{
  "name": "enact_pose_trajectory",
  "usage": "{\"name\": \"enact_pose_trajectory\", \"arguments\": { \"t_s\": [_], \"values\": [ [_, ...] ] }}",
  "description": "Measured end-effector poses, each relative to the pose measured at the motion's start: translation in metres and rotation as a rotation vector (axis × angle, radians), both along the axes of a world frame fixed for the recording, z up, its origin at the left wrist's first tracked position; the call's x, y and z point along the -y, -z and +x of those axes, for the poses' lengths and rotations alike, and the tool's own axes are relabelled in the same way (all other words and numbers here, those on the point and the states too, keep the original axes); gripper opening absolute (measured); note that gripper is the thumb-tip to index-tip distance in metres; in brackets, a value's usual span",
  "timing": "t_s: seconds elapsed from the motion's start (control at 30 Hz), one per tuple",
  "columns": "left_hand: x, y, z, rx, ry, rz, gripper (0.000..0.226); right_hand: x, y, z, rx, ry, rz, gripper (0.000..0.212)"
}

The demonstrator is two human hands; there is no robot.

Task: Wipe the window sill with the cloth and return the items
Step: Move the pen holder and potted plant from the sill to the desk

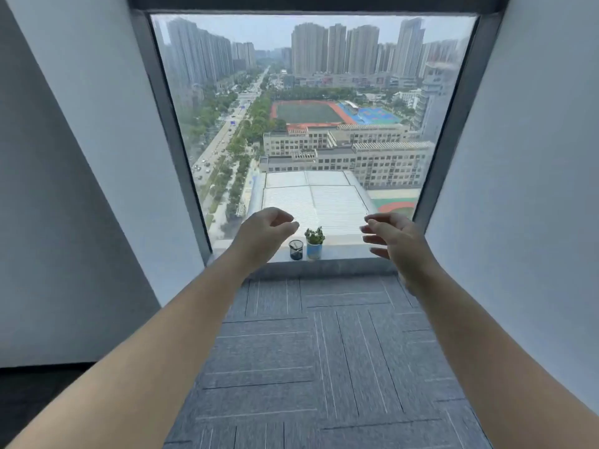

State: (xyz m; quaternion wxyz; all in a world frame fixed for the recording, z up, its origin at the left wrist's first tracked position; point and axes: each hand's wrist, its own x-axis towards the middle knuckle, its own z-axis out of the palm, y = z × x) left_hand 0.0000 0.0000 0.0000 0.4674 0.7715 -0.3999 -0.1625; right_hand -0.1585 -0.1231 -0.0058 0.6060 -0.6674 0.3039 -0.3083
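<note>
A grey window sill (350,252) runs along the bottom of a large window. On it stand a dark mesh pen cup (296,249) and, touching its right side, a small green plant in a blue-and-white pot (314,244). My left hand (264,233) is stretched forward, just left of the pen cup, fingers curled loosely and holding nothing. My right hand (395,239) reaches out to the right of the plant, fingers spread and empty. No cloth is in sight.
Grey carpet tiles (324,351) cover the floor up to the sill. White walls (107,140) angle in on both sides toward the dark window frame (171,124). Beyond the glass lies a city seen from high up.
</note>
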Motion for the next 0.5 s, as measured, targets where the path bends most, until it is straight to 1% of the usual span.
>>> {"name": "enact_pose_trajectory", "arguments": {
  "t_s": [0.23, 0.5],
  "values": [
    [0.117, 0.043, 0.059, -0.128, -0.088, 0.045, 0.023, 0.129, 0.041, 0.058, -0.120, 0.054, 0.040, 0.008],
    [0.213, 0.094, 0.140, -0.212, -0.188, 0.027, 0.022, 0.226, 0.100, 0.146, -0.204, 0.031, 0.091, 0.008]
  ]
}}
